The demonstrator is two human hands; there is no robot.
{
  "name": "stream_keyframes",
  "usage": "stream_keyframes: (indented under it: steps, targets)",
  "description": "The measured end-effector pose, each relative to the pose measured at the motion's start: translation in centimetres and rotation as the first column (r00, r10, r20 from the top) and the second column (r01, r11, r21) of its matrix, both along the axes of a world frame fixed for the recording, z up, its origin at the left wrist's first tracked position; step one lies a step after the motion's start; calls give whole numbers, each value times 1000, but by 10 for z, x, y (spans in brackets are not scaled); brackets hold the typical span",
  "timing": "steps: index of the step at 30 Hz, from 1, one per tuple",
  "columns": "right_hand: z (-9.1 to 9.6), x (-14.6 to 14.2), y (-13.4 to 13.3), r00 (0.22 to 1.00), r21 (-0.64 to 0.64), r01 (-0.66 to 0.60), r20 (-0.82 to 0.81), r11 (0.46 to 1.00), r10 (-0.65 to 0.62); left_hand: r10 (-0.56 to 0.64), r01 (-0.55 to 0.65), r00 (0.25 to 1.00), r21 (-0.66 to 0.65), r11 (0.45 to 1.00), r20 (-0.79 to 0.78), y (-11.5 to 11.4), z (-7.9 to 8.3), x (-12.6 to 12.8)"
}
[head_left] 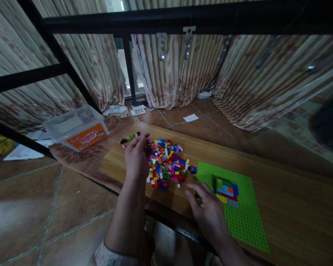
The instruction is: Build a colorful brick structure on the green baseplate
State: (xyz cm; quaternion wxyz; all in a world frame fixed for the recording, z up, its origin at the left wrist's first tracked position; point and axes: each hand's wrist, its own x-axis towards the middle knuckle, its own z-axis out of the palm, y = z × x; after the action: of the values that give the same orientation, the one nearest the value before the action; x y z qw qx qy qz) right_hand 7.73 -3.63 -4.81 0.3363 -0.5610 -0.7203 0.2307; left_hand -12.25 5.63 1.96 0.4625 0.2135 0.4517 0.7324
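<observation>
A heap of small coloured bricks (169, 162) lies on a wooden board (279, 192). My left hand (137, 157) hovers at the heap's left edge with fingers pinched together near its far side; whether a brick is in them I cannot make out. My right hand (206, 210) rests at the near left corner of a green baseplate (244, 218), fingers curled and touching the board. A small patch of built bricks (227, 190), green-walled with blue, red, orange and yellow inside, stands on the plate. A short row of bricks (130, 139) lies apart at the board's far left.
A clear plastic box with an orange label (77, 127) sits on a patterned cloth to the left. Black metal frame bars (127, 62) cross above and left. Curtains hang behind. Papers (190, 118) lie on the tiled floor.
</observation>
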Motion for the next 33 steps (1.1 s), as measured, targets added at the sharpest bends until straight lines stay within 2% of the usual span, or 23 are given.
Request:
stream_keyframes:
  steps: [5, 11, 22, 28, 33]
  targets:
    - [-8, -13, 11, 997, 32, 13, 69, 999, -16, 34, -36, 997, 17, 999, 71, -3, 3, -12]
    - [-20, -16, 29, 970, 77, 121, 204, 990, -135, 37, -38, 992, 9, 999, 120, -6, 4, -23]
    - [-21, -18, 41, 965, 26, 38, 260, 999, -43, -31, 35, 992, -32, 999, 121, -5, 4, -26]
    - [-18, -21, 44, 962, 20, 78, 259, 997, -81, -124, 128, 990, -66, 990, 63, -4, 2, -17]
    - [-12, -17, 42, 977, 3, 72, 199, 997, -72, -269, 265, 963, -139, 954, -9, -9, 1, 13]
